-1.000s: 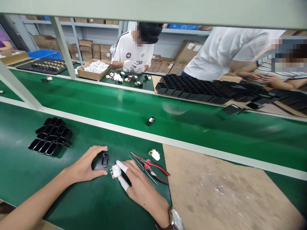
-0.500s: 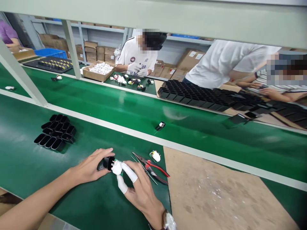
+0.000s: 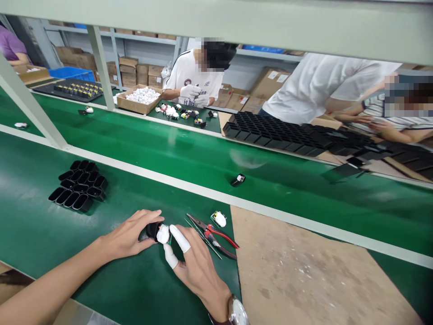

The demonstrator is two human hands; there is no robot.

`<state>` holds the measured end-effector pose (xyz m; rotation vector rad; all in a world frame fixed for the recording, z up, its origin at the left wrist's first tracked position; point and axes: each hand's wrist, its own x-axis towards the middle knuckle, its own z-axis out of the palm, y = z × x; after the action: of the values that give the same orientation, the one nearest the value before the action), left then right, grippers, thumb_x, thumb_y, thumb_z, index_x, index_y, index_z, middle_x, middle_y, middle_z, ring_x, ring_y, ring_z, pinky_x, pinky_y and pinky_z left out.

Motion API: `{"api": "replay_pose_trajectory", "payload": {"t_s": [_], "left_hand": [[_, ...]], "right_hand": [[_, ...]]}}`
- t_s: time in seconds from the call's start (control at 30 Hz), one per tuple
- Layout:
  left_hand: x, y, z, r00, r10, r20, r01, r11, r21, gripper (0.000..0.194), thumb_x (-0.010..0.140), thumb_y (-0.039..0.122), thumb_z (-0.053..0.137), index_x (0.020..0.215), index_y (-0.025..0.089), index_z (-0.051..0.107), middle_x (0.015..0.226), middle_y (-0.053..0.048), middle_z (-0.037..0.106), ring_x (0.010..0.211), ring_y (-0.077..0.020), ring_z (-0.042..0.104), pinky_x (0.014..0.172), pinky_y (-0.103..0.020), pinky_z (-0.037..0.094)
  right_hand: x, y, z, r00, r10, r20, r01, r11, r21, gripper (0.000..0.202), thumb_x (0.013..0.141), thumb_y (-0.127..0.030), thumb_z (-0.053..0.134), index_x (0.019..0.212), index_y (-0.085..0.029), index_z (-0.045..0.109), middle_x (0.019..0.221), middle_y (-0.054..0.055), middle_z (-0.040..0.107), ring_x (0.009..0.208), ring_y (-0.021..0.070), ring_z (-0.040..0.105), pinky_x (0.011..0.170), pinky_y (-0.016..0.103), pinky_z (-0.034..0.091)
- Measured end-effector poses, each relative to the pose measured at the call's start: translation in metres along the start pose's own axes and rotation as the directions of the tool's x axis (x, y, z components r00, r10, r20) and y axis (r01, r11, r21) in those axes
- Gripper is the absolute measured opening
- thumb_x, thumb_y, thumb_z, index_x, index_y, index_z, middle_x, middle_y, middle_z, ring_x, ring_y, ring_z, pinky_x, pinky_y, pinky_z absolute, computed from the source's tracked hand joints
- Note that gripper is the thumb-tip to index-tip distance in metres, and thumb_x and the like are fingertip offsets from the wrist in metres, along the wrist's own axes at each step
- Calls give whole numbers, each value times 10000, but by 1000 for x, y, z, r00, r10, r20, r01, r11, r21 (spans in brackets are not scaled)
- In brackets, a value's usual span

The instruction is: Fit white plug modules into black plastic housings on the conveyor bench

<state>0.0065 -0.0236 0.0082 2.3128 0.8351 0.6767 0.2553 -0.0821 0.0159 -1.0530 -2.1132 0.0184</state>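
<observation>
Between thumb and fingers, my left hand (image 3: 130, 234) grips a black plastic case (image 3: 153, 230) lying on its side, its opening facing right. My right hand (image 3: 198, 266), with white covers on thumb and index finger, holds a small circuit board with a white blob (image 3: 163, 234); its left end is in the mouth of the case. Right of them lie red-handled pliers (image 3: 216, 235) and thin metal tweezers (image 3: 203, 238). Another board with a white blob (image 3: 219, 219) rests just above the pliers.
Several black cases (image 3: 79, 186) stand grouped at the left. Brown cardboard (image 3: 304, 266) covers the bench at right. Beyond a pale rail (image 3: 169, 181), a green belt (image 3: 189, 155) carries a filled case (image 3: 238, 180). People work across it, beside rows of black cases (image 3: 274, 135).
The board has moved left, further into the case, with my right hand's fingertips behind it. Items on the belt have shifted right.
</observation>
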Motion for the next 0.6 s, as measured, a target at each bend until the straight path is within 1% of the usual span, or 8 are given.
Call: {"api": "replay_pose_trajectory", "payload": {"t_s": [0.17,0.4,0.5,0.6], "left_hand": [[1,-1,0,1000,12,-3,-12,1000,8,804,1033,180,645,1665,344,176,1484,-96,632,1350,-268,564,1128,-479,501],[2,-1,0,1000,13,2,-13,1000,26,803,1036,219,647,1670,333,168,1475,-110,641,1337,-280,578,1120,-500,496],[1,-1,1,1000,12,-5,-12,1000,25,804,1033,225,659,1669,339,181,1466,-103,649,1330,-275,583,1122,-500,495],[2,-1,2,1000,9,-4,-9,999,32,806,1031,234,664,1672,330,184,1463,-112,650,1323,-280,590,1119,-506,496]], "right_hand": [[0,0,0,1000,4,6,-4,999,-37,781,985,-108,645,1665,-174,266,1252,160,704,1057,306,674,902,492,613],[2,-3,-4,999,32,36,-29,996,-79,730,1022,-151,596,1665,-186,252,1264,151,708,1095,313,682,922,496,610],[3,-3,-6,997,31,65,-26,997,-70,728,1021,-148,589,1661,-171,244,1277,166,701,1059,316,684,894,502,611],[4,-3,-6,995,42,90,-36,997,-65,693,1033,-163,564,1652,-188,255,1268,163,704,1016,306,693,870,495,613]]}}
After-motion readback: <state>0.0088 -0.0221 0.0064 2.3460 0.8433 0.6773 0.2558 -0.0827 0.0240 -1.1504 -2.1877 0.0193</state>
